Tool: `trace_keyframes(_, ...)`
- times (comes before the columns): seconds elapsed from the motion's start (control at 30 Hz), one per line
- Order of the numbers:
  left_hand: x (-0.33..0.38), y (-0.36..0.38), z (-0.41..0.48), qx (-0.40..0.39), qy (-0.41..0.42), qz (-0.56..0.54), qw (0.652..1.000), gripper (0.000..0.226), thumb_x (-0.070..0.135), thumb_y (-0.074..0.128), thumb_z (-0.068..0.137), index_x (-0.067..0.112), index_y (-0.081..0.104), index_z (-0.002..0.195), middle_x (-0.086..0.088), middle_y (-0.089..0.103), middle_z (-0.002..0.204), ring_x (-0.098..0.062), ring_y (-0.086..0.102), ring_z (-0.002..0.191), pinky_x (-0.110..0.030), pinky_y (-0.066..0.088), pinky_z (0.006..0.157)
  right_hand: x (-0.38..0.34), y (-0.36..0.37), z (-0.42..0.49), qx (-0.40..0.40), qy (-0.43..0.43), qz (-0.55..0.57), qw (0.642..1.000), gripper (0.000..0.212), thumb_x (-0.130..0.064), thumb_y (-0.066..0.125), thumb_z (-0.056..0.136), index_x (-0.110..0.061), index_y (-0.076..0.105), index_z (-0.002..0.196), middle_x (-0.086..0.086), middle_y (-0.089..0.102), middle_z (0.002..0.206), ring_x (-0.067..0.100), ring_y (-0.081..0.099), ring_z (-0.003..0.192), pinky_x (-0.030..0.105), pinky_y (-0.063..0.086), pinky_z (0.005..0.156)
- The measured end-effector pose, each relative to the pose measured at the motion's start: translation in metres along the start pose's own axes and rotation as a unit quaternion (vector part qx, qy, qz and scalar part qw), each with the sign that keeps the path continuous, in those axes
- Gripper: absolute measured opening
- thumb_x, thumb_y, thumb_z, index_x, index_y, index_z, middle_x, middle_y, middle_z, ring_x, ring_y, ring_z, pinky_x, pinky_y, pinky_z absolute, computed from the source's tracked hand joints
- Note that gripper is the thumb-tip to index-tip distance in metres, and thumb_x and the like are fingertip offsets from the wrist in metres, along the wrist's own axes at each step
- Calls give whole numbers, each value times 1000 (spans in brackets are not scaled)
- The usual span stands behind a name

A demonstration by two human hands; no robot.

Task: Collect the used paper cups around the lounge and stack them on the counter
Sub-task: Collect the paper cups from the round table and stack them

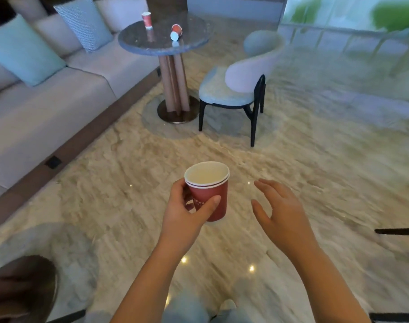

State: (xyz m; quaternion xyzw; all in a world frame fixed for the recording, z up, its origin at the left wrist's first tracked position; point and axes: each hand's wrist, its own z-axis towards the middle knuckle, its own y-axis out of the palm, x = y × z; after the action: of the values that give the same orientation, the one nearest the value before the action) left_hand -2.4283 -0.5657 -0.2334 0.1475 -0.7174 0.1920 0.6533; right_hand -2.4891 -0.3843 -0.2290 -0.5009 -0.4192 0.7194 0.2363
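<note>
My left hand point(187, 206) grips a small stack of red paper cups point(213, 197), two nested by the look of the double white rim, held upright over the floor. To the right of the stack my right hand point(278, 206) hovers with its fingers spread and nothing in it. Ahead stands a round dark stone table point(138, 43). One red cup point(147, 19) stands upright on its far left part. A second red cup point(176, 31) lies on its side near the table's middle, white base toward me.
A long beige sofa point(59, 108) with teal cushions runs along the left. A pale upholstered chair point(236, 89) with black legs stands right of the table. The marble floor point(315, 171) stretches between me and the table. A dark round seat point(24, 287) sits at bottom left.
</note>
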Motion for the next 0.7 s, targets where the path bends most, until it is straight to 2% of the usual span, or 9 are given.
trace_keyframes(0.13,-6,-13,55,49,-12,-6,999,54,21,80,67,28,52,113,6,63,108,-1,61,94,-23,49,82,-3,20,65,-34,-28,0,999,39,-24,60,86,-15,56,123,3,57,126,22,49,119,31,31,100)
trace_keyframes(0.27,-9,-28,121,77,-15,-16,997,46,15,77,70,26,53,108,7,64,102,6,62,84,-13,49,70,-15,47,132,-64,-46,11,997,39,-24,59,86,-16,55,124,1,56,127,19,49,119,29,32,100)
trace_keyframes(0.37,-9,-49,182,89,-16,-23,996,48,20,78,68,25,53,110,8,64,100,6,62,83,-9,48,66,-32,69,195,-74,-62,9,995,39,-23,60,86,-15,55,124,2,56,126,20,50,118,32,35,100)
trace_keyframes(0.57,15,-102,308,117,-14,-77,990,46,26,76,64,27,55,105,7,64,95,9,62,77,-6,46,60,-88,103,332,-91,-111,-23,989,41,-29,54,88,-18,51,127,-2,53,130,15,47,119,29,35,100)
trace_keyframes(0.63,21,-116,344,121,-13,-96,988,50,35,74,57,28,56,104,9,66,94,6,63,79,-7,46,61,-107,116,373,-92,-127,-29,987,42,-31,52,89,-20,49,129,-4,51,131,13,45,119,26,33,99)
trace_keyframes(0.7,21,-125,376,124,-20,-91,988,48,32,76,60,30,56,103,10,66,94,5,64,81,-7,47,61,-122,131,407,-96,-137,-33,985,43,-32,51,89,-21,47,131,-4,50,133,12,44,120,24,31,99)
